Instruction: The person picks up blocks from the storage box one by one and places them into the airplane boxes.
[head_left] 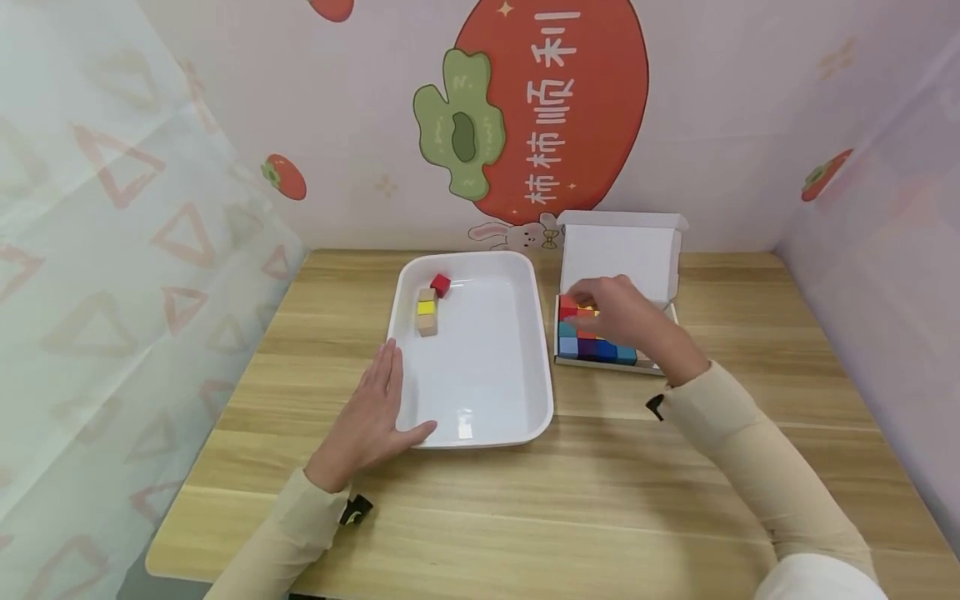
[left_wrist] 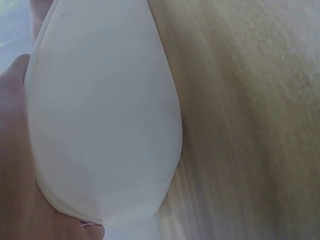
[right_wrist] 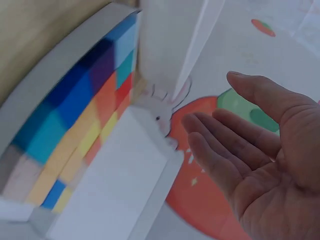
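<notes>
My left hand (head_left: 369, 421) rests at the near left corner of a white tray (head_left: 480, 392), fingers straight along its rim and thumb over the near edge. In the left wrist view the tray's outer wall (left_wrist: 105, 110) fills the middle, with that hand against it. Inside the tray stand a yellow block (head_left: 426, 308) between two plain wood blocks, and a red block (head_left: 441, 286) behind them. Over an open white box of coloured blocks (head_left: 588, 348) hovers my right hand (head_left: 622, 312). The right wrist view shows this hand (right_wrist: 265, 155) with loosely bent fingers and nothing in it.
The box lid (head_left: 618, 258) stands raised at the back, near the printed wall sheet (head_left: 712, 150). Bare wood of the table (head_left: 525, 517) shows in front of the tray. A pale sheet (head_left: 112, 292) hangs along the left side.
</notes>
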